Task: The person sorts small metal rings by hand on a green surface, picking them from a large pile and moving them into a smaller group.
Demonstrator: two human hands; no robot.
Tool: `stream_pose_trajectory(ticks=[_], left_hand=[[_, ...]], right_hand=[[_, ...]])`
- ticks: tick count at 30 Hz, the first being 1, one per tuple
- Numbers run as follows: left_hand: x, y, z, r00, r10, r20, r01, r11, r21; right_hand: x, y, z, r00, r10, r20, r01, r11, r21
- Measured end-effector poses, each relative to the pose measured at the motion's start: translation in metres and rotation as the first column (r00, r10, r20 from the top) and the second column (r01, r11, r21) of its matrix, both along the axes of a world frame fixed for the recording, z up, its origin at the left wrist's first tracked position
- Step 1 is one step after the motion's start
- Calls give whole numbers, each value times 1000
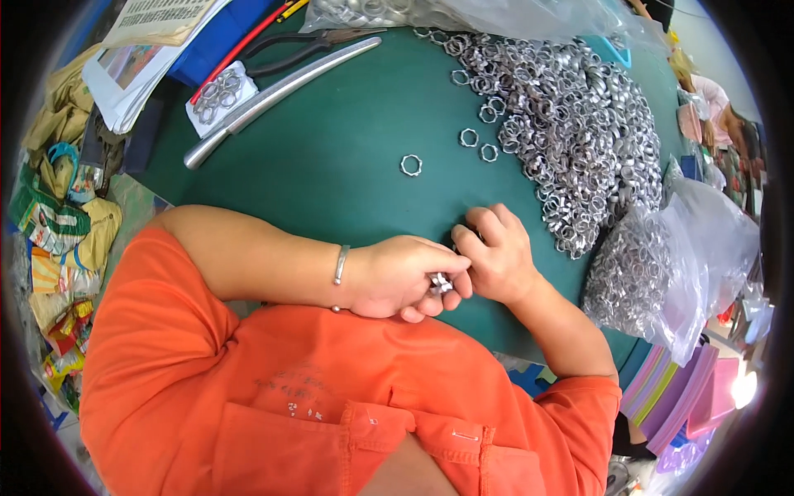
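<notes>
My left hand (418,277) is curled around a few small silver metal rings (440,283). Its thumb reaches toward my right hand (496,256), whose fingers are bent, with the tips partly hidden; I cannot make out what they hold. Both hands are close together over the green mat (322,157), near its front edge. A single notched ring (411,165) lies flat above them, and a big heap of similar rings (562,132) spreads to the upper right.
A clear bag of rings (620,289) sits at right, above stacked coloured sheets (666,393). At upper left are a metal rod (281,99), black pliers (289,54), a card with rings (223,99), papers and a blue bin (203,50). Wrappers and cloth crowd the left side.
</notes>
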State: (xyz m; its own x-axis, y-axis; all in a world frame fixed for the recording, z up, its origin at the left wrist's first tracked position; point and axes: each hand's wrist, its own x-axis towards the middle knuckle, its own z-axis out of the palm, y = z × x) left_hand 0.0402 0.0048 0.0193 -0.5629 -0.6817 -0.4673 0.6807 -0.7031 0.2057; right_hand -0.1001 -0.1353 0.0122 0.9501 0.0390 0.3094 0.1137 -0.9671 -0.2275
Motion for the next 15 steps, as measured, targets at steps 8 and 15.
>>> stream_pose_trajectory(ticks=[8,15], left_hand=[[-3,-3,-1,985,169,34,-171,983,69],[3,-2,-9,969,209,-130,-205,978,46]], right_hand=[[-5,-14,0,884,-417,209,251,803,541],[35,10,32,957,-57,285,-47,937,346]])
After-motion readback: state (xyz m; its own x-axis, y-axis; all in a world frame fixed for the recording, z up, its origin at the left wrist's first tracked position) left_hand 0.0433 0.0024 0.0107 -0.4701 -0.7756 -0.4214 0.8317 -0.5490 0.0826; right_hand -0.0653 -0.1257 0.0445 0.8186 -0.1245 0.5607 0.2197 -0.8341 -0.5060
